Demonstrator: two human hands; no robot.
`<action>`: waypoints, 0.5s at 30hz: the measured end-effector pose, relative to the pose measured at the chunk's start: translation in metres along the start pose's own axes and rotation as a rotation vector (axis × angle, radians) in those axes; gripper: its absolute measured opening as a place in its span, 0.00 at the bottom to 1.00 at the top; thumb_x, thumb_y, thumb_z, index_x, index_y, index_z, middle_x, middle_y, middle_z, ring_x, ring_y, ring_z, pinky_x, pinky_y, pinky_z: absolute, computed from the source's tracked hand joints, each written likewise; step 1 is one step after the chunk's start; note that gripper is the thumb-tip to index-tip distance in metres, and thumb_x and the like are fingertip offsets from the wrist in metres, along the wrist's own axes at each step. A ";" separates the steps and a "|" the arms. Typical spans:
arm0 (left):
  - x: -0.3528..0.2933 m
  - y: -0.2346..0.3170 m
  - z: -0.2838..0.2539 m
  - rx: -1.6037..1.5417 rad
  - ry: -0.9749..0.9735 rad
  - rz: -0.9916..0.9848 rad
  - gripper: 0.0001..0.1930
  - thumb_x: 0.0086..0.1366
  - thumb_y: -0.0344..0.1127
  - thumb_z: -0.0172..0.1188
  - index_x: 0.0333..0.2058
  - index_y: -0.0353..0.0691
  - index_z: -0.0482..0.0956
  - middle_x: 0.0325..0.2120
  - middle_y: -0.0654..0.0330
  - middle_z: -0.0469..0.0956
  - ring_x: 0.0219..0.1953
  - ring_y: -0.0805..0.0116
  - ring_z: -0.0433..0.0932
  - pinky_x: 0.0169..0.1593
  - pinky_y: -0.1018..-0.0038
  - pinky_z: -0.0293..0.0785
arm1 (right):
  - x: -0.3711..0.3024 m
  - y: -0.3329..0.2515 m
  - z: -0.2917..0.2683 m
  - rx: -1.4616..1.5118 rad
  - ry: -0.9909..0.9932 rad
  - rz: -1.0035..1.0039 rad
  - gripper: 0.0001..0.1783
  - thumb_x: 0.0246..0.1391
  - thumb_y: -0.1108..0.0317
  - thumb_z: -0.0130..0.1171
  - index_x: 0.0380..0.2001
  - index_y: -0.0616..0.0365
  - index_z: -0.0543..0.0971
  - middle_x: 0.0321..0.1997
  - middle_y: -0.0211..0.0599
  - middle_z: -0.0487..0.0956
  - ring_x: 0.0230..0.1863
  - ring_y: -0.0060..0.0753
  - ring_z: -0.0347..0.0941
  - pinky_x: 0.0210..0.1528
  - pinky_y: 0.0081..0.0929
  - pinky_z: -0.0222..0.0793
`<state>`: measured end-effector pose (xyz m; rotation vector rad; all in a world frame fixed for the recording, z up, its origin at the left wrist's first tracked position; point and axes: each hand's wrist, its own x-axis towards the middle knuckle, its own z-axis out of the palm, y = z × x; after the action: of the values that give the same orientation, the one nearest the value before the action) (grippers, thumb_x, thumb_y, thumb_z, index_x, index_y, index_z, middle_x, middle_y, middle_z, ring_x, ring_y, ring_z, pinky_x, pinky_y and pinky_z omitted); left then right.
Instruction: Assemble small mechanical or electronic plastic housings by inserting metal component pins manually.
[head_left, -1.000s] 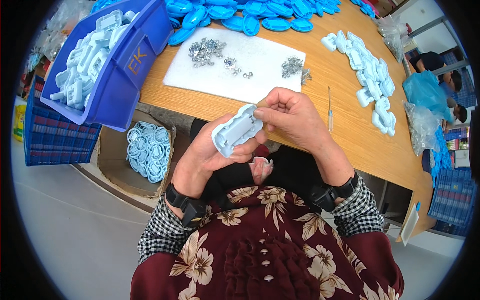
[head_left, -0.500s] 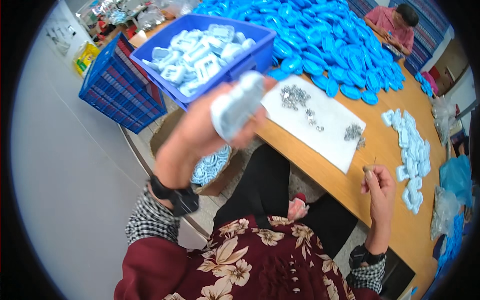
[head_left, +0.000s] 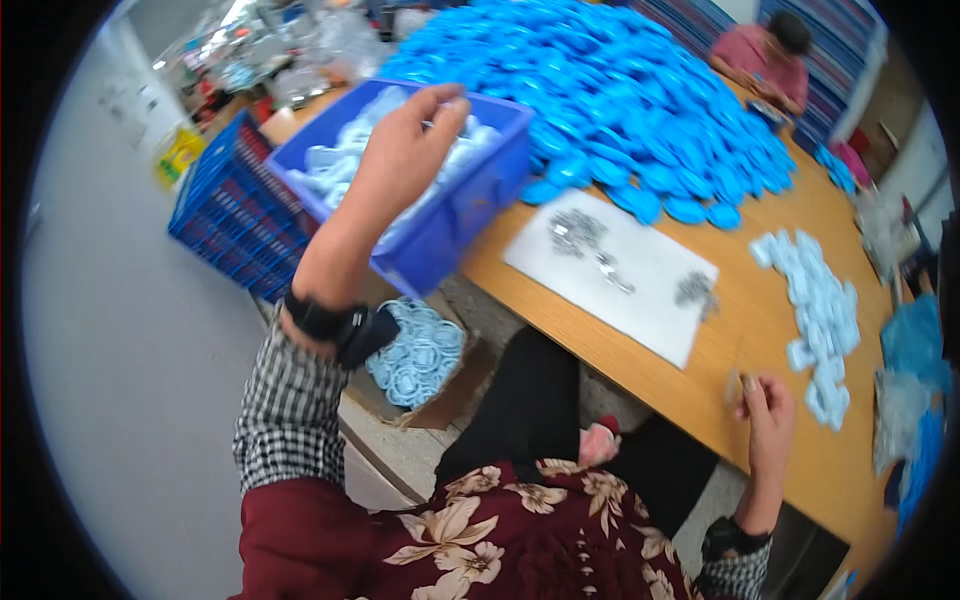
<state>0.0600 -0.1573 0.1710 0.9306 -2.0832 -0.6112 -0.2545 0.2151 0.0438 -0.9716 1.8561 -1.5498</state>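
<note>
wooden worktop (head_left: 790, 400) running diagonally; pale grey floor (head_left: 130, 420) lying at left; striped wall (head_left: 700, 25) standing behind; daylight falling evenly.

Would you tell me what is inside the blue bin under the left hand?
The blue bin holds pale blue plastic parts; the left hand covers some, and lower layers are hidden.
</note>
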 end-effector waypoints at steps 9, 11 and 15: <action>-0.084 0.110 0.179 -0.210 -0.691 0.130 0.15 0.66 0.38 0.61 0.45 0.34 0.83 0.31 0.50 0.84 0.32 0.61 0.82 0.39 0.68 0.77 | 0.002 0.001 -0.022 -0.071 0.177 -0.028 0.08 0.63 0.68 0.60 0.36 0.62 0.79 0.27 0.19 0.74 0.26 0.09 0.65 0.29 0.13 0.62; -0.077 0.121 0.223 -0.187 -0.748 0.198 0.15 0.66 0.39 0.61 0.45 0.33 0.83 0.31 0.50 0.84 0.33 0.60 0.82 0.39 0.68 0.77 | -0.001 0.014 -0.041 -0.121 0.229 -0.028 0.08 0.63 0.68 0.61 0.36 0.63 0.79 0.27 0.18 0.74 0.26 0.08 0.64 0.29 0.12 0.61; -0.035 0.144 0.303 -0.054 -0.800 0.274 0.18 0.66 0.41 0.62 0.48 0.34 0.81 0.36 0.49 0.84 0.38 0.59 0.82 0.43 0.67 0.77 | -0.012 0.041 -0.065 -0.137 0.314 0.033 0.08 0.62 0.68 0.62 0.35 0.63 0.80 0.25 0.18 0.74 0.26 0.09 0.64 0.29 0.13 0.61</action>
<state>-0.2246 -0.0065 0.0704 0.3634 -2.8059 -0.9941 -0.3057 0.2673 0.0164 -0.7850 2.2069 -1.6481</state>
